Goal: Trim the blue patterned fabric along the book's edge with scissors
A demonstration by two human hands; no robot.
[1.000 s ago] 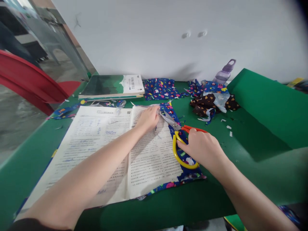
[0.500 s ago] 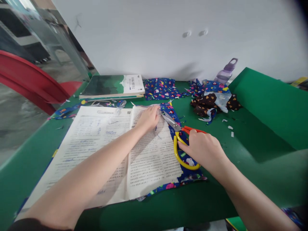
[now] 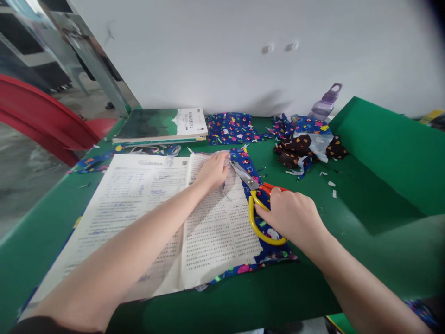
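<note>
An open printed book (image 3: pixel 222 236) lies over blue patterned fabric (image 3: pixel 245 160), which shows along its right and lower edges. My left hand (image 3: pixel 213 170) reaches across the pages to the book's top right corner. Its fingers are bent together on the paper there; the fingertips are partly hidden. In my right hand (image 3: pixel 295 213) are scissors with one yellow and one orange handle (image 3: pixel 255 227). Their blades (image 3: pixel 243 174) point up and left over the fabric strip beside the page, close to my left fingers. The blades look almost closed.
Behind the book are stacked books (image 3: pixel 160 125) and a blue patterned cloth piece (image 3: pixel 229 129). Brown and blue scraps (image 3: pixel 295 148) lie near a purple bottle (image 3: pixel 325 104). A green upright panel (image 3: pixel 389 153) borders the right; a red chair (image 3: pixel 41 116) stands left.
The whole view has shifted very slightly. Both hands keep nearly the same places, and the scissors remain over the fabric strip with little visible movement.
</note>
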